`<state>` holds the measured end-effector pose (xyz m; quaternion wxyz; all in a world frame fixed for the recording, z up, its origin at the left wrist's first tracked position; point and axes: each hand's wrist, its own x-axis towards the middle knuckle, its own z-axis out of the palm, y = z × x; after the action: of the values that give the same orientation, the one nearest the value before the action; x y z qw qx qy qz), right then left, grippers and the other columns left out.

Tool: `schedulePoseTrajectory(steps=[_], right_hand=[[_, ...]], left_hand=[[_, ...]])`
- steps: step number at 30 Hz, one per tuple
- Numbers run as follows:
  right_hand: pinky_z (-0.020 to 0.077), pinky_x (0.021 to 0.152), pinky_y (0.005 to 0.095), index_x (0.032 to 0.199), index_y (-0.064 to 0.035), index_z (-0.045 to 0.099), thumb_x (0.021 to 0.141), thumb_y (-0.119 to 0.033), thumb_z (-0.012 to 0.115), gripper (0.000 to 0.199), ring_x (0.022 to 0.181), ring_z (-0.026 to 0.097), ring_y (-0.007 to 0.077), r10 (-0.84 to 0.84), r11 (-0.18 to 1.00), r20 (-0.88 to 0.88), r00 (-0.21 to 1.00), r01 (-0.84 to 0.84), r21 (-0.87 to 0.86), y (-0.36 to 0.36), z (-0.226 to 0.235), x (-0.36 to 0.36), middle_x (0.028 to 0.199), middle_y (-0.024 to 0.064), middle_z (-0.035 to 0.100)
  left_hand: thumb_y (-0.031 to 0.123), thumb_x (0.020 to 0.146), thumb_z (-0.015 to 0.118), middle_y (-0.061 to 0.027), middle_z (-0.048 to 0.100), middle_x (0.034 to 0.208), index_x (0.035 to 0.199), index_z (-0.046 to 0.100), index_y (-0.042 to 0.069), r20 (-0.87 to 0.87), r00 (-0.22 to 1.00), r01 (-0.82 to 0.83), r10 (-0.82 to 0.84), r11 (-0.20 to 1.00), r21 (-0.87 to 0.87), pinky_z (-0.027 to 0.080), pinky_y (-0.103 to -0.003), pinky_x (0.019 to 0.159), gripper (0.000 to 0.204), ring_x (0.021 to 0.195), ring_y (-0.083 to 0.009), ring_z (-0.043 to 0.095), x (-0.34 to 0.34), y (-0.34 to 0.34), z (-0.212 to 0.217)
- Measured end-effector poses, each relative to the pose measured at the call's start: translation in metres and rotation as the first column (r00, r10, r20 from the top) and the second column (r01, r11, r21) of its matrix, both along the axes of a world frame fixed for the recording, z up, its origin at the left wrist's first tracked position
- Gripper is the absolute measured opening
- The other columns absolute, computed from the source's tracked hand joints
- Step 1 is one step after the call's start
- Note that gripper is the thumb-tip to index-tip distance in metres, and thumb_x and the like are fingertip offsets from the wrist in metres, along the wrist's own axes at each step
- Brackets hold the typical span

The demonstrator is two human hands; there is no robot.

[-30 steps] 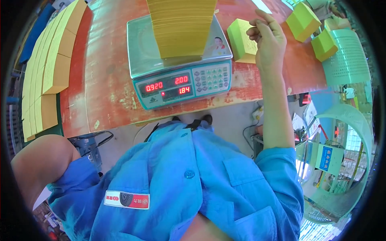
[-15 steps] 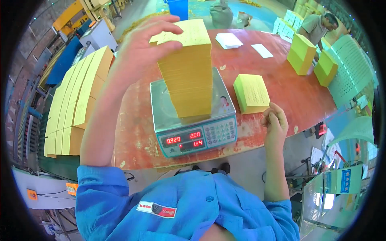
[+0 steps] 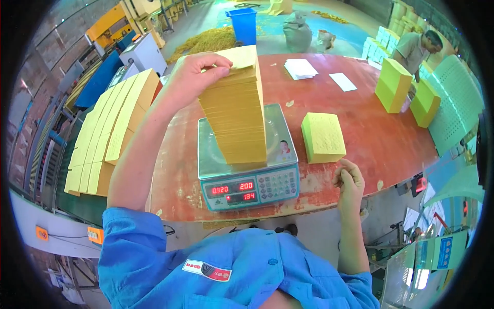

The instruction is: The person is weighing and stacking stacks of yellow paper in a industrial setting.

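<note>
A tall stack of yellow paper sheets [image 3: 234,118] stands on the metal pan of a digital scale [image 3: 278,139], leaning a little and widening toward its top. At the stack's top left edge, my left hand [image 3: 193,77] pinches the uppermost sheets between thumb and fingers. How many it grips cannot be told. My right hand [image 3: 351,180] hovers by the table's front edge with curled fingers and nothing visible in them. Just beyond it sits a shorter block of yellow paper [image 3: 324,138], right of the scale. The scale's red display is lit.
Rows of yellow paper stacks [image 3: 98,139] stand on the left. White sheets [image 3: 300,69] and a white card [image 3: 343,82] lie on the red table [image 3: 360,139]. Two yellow blocks [image 3: 395,85] stand far right, near a co-worker [image 3: 414,51]. A blue bin [image 3: 243,27] is behind the table.
My left hand's fingers have drawn together from a wider spread and now pinch the top sheets. The whole view has shifted, showing more floor beyond the table. My right hand stays curled.
</note>
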<state>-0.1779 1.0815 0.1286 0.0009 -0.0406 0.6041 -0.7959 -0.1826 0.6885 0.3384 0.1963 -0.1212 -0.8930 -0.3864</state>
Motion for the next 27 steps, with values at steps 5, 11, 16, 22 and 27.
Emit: schedulePoseTrajectory(steps=[5,11,16,22,27], right_hand=[[0.0519,0.073,0.0301,0.123,-0.0006,0.056,0.098,-0.014,0.047,0.03,0.079,0.063,0.0161,0.202,0.975,0.135,0.97,-0.186,-0.121,-0.011,0.033,-0.012,0.093,0.009,0.064],[0.0506,0.09,0.0384,0.142,-0.0004,0.039,0.1,-0.027,0.043,0.049,0.112,0.06,0.0232,0.605,0.716,0.01,0.796,-0.538,-0.445,-0.003,0.077,-0.021,0.126,0.0164,0.058],[0.0494,0.089,0.0302,0.145,0.0004,0.035,0.087,0.002,0.051,0.061,0.107,0.06,0.0163,0.425,0.905,0.149,0.893,-0.42,-0.065,0.021,0.042,-0.053,0.12,0.0141,0.06],[0.0522,0.087,0.0305,0.144,0.0047,0.034,0.087,0.004,0.048,0.058,0.106,0.062,0.02,0.345,0.938,0.125,0.93,-0.347,-0.003,0.044,0.023,-0.132,0.122,0.0174,0.06],[0.0508,0.094,0.0346,0.142,0.0079,0.035,0.087,0.005,0.047,0.057,0.111,0.061,0.0227,0.399,0.917,0.096,0.912,-0.397,-0.036,0.028,0.009,-0.182,0.127,0.0193,0.057]], left_hand=[[0.006,0.088,0.062,-0.0072,0.068,0.104,0.09,0.066,0.0,-0.501,0.864,-0.2,0.05,0.947,-0.25,0.047,-0.031,0.091,0.008,0.106,-0.0237,0.062,0.01,0.051,0.001],[0.011,0.081,0.067,-0.0105,0.067,0.109,0.088,0.065,0.004,-0.448,0.779,0.039,-0.44,0.746,-0.665,0.042,-0.049,0.102,0.01,0.116,-0.0281,0.059,0.054,0.173,-0.072],[0.018,0.077,0.07,-0.0125,0.066,0.114,0.1,0.067,0.004,-0.363,0.816,0.183,-0.451,0.796,-0.576,0.041,-0.05,0.104,0.027,0.116,-0.0314,0.059,0.04,0.209,-0.15],[0.006,0.069,0.074,-0.0143,0.066,0.108,0.102,0.066,0.0,-0.133,0.979,0.117,-0.157,0.956,-0.27,0.05,-0.044,0.091,0.034,0.105,-0.0325,0.062,0.08,0.166,-0.143],[-0.002,0.072,0.069,-0.0147,0.068,0.096,0.098,0.066,-0.001,0.001,0.993,-0.117,0.12,0.968,-0.222,0.053,-0.038,0.081,0.027,0.091,-0.0314,0.066,0.131,0.122,-0.147]])
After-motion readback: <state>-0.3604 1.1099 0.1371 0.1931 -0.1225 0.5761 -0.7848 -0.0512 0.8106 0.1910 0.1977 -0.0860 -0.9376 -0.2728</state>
